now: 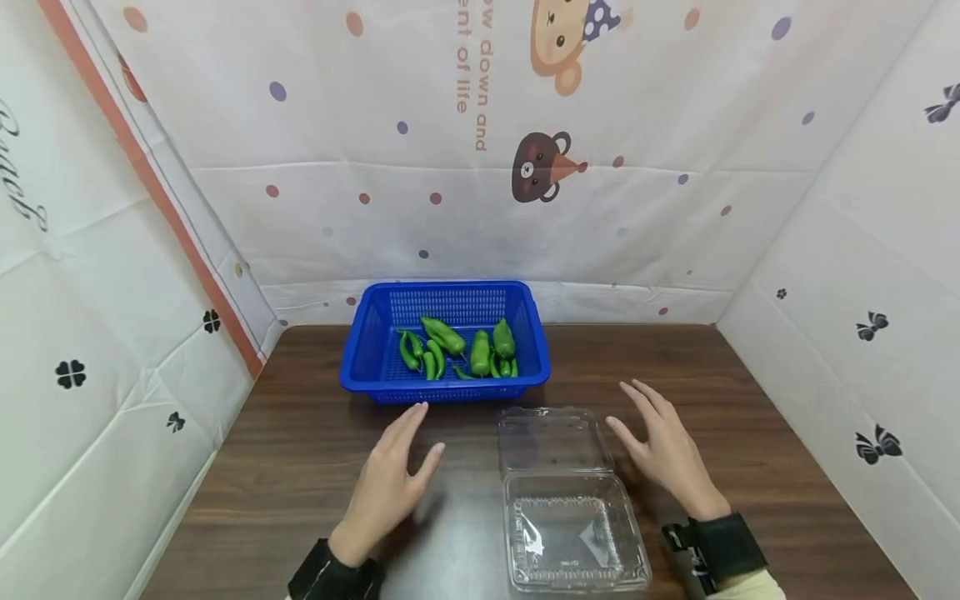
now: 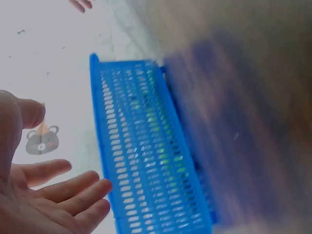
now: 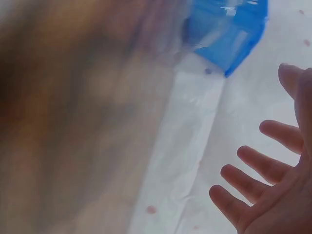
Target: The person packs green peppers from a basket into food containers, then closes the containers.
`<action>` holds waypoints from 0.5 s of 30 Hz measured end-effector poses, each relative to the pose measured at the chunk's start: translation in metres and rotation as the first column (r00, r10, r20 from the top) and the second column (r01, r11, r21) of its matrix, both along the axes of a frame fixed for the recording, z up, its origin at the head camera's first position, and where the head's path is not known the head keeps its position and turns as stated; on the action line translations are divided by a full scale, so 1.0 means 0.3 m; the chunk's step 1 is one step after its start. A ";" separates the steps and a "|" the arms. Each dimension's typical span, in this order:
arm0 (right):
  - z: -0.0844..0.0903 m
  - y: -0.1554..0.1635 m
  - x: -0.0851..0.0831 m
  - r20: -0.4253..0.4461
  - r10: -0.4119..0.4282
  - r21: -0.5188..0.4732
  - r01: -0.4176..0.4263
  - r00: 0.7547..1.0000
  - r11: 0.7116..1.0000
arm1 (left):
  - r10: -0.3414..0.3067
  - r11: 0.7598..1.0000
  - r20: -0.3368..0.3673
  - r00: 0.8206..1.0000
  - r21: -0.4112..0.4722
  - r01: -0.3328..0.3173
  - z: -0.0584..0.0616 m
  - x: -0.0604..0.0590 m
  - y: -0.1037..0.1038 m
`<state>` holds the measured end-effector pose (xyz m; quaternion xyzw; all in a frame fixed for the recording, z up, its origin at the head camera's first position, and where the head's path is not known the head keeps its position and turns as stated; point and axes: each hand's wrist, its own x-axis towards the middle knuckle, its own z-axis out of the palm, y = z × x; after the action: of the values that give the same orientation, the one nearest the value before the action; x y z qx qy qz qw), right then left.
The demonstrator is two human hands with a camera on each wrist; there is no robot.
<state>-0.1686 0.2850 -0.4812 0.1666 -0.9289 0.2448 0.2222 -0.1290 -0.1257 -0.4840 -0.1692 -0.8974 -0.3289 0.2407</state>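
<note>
On the brown wood-grain counter, between both hands: one clear plastic clamshell box, lid folded back flat toward the far side, tray part nearest the person and holding nothing.

Handling, as judged: very light, thin-walled, springy; likely to slide on the smooth counter and to dent or crackle if squeezed. Best taken by the rim or the two side walls of the tray, with light pressure, one hand steadying while the other works.

Behind the box, just beyond its lid: blue perforated basket, holding several green peppers. Peppers look firm, smooth-skinned and light; take hold along the body or at the stem.

Left hand: released, palm turned inward, fingers straight and together, hovering above the counter left of the box, touching nothing. Wrist view shows the same hand empty, with the basket ahead.

Right hand: released, fingers spread and relaxed, just right of the lid, holding nothing; whether it brushes the lid's edge cannot be told. Black bands on both wrists.
</note>
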 end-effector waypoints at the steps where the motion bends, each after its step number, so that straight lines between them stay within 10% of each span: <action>1: 0.018 -0.010 -0.010 -0.007 0.011 -0.006 -0.011 1.000 1.000 | 0.002 1.000 -0.015 1.000 0.011 -0.002 0.010 -0.005 -0.007; 15: 0.309 -0.297 -0.183 0.043 0.232 0.071 -0.234 0.972 0.970 | 0.139 0.990 -0.098 0.986 0.053 -0.134 0.118 -0.169 -0.182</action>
<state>-0.2235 0.1958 -0.3884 0.2786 -0.9152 0.2366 0.1697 -0.1796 -0.1803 -0.4485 -0.1181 -0.8857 -0.3233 0.3116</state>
